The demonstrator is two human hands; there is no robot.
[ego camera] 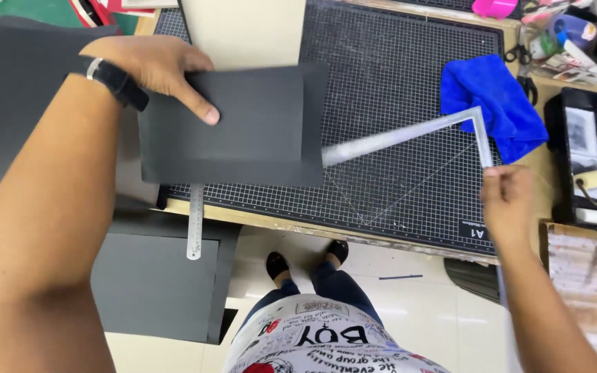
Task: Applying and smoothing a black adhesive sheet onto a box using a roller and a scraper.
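From the head camera, the left hand (157, 69) lies flat on a stack of black boards (233, 124), fingers spread and thumb pressing down, pinning it rather than gripping it. The stack sits on the left part of a dark gridded cutting mat (409, 103), which covers the workbench.

The right hand (509, 197), at the near right edge of the mat, pinches one leg of a metal L-square (409, 135). The square's long arm is blurred and slants across the mat toward the boards, its tip just at the stack's right edge. It does not look set squarely against the board yet, so I judge that the boards are placed and held, while aligning the square and any marking or cutting are not yet done.

A steel ruler (195, 221) hangs over the near mat edge, untouched. A blue cloth (495, 103) lies far right on the mat, scissors (523, 72) just beyond it. More black sheets (153, 283) rest lower left.
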